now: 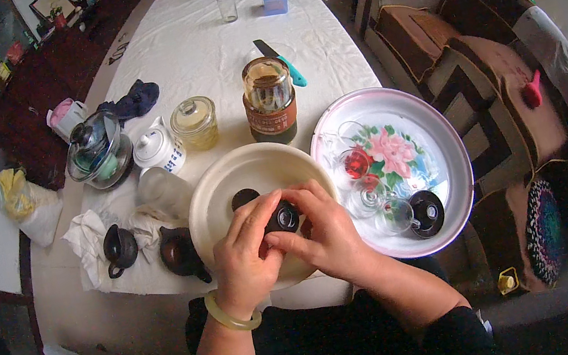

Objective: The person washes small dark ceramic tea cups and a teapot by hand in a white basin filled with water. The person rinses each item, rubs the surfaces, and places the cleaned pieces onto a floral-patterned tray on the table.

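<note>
Both my hands are over a cream basin at the table's near edge. Between them is a small glossy dark cup, gripped from the left by my left hand and from the right by my right hand. The fingers cover much of the cup. Another dark round piece sits in the basin, partly hidden behind my left fingers. Just right of the basin is a flower-painted enamel tray. It holds several clear glass cups and a dark cup or saucer.
A dark pitcher and a dark teapot stand left of the basin, near a frosted glass vessel. Behind are a white lidded teapot, a lidded glass jar, a tall jar and a turquoise-handled knife.
</note>
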Demonstrator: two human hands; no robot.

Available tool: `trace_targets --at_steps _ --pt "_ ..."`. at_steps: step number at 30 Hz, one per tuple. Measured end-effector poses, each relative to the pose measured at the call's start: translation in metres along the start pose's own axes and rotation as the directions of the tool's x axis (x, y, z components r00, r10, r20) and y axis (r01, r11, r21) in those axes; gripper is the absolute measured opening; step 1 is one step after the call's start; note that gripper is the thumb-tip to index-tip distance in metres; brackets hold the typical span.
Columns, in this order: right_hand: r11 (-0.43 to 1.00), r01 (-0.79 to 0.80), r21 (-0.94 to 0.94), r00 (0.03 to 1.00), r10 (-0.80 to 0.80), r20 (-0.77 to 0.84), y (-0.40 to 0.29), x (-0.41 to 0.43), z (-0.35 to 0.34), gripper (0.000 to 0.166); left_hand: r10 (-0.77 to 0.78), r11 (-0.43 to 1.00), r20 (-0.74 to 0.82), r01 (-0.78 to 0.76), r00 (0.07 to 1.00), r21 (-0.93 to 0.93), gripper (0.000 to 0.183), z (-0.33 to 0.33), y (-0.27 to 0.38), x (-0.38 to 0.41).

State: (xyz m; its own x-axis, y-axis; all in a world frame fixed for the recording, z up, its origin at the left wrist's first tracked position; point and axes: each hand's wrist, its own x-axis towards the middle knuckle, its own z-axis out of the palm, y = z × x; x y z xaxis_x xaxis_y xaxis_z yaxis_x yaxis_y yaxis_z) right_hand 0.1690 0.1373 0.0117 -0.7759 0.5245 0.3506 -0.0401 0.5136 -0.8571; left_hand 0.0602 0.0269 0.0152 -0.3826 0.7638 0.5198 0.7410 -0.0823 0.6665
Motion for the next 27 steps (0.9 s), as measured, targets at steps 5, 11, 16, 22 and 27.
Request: trace_targets --at_steps 5,11,16,22,27 --pt "0.923 -0.209 0.324 0.978 0.194 0.078 0.006 -0.003 -0.003 0.041 0.017 0.999 -0.003 -0.017 1.0 -0.031 0.06 0.0 0.001 0.001" --pt "0.619 -0.483 0.619 0.875 0.363 0.32 0.012 0.0 -0.015 0.049 -0.078 0.994 -0.007 0.077 0.997 -0.072 0.068 -0.004 0.003 0.003" --pt "0.542 -0.485 0.687 0.873 0.339 0.35 0.013 0.002 -0.015 0.051 -0.053 0.999 0.0 0.053 0.999 -0.014 0.067 -0.006 0.001 0.003" --pt "0.447 -0.514 0.732 0.855 0.336 0.395 0.017 0.002 -0.017 0.051 -0.039 0.997 0.021 0.041 0.999 -0.068 0.068 -0.005 0.002 0.002" --pt "0.432 -0.527 0.731 0.838 0.409 0.362 0.007 0.003 -0.011 0.049 -0.041 0.996 -0.018 0.039 0.999 -0.083 0.07 -0.001 0.003 0.001"
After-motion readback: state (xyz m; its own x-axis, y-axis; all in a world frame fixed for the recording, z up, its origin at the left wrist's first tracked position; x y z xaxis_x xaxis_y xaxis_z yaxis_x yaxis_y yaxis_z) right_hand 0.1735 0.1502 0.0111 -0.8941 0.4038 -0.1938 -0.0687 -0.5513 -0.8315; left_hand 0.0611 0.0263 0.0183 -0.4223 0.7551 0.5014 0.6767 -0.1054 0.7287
